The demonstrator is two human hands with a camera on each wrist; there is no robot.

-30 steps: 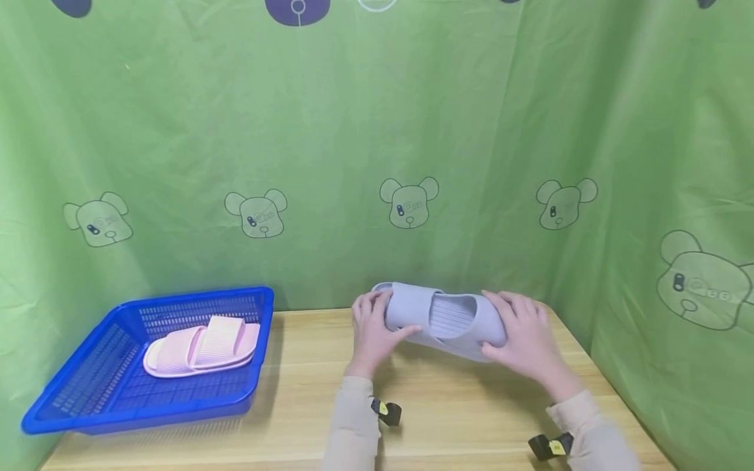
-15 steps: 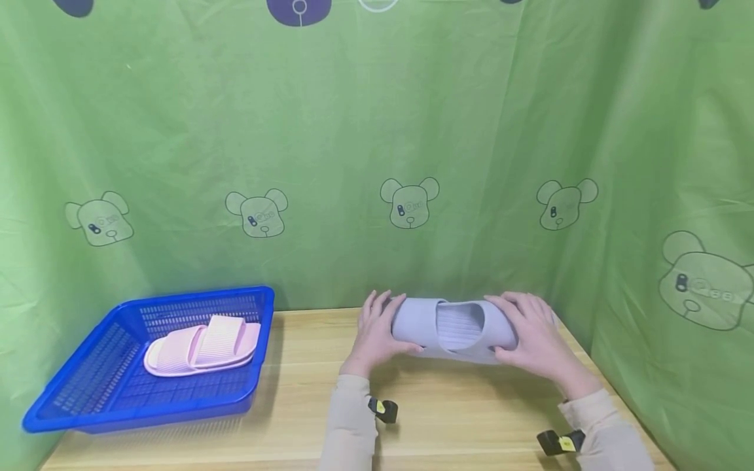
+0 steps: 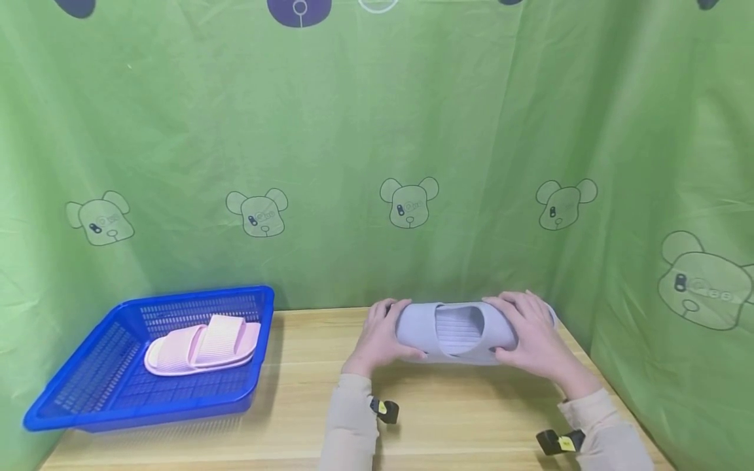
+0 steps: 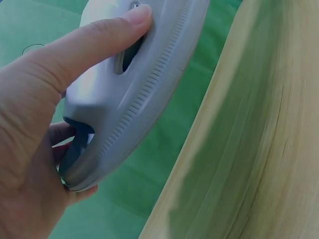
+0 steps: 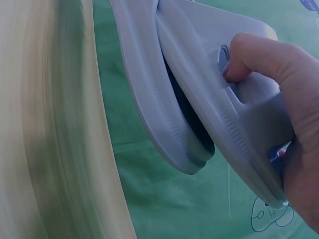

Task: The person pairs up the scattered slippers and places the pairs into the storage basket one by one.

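Note:
Two pale grey-lavender slippers [image 3: 417, 327] are held together as one bundle over the back right of the table, with a wide opening facing me. My left hand [image 3: 378, 335] grips the left end, thumb across a side slot of the slipper [image 4: 112, 99]. The other end is in my right hand [image 3: 530, 340], its thumb hooked at a slot in the upper [image 5: 259, 117]. In the right wrist view, the heel of the second slipper [image 5: 149, 84] angles away beside the first, leaving a dark gap. Fingers on the far side are mostly hidden.
At the left stands a blue plastic basket [image 3: 177, 411] holding pink ribbed slippers [image 3: 220, 340]. The wooden table [image 3: 306, 366] ends at a green curtain [image 3: 330, 131] behind, and another curtain side hangs close at the right.
The grey slippers have shifted right and turned from a slant to nearly level. Both hands moved right with them, the left slightly more over the last half second.

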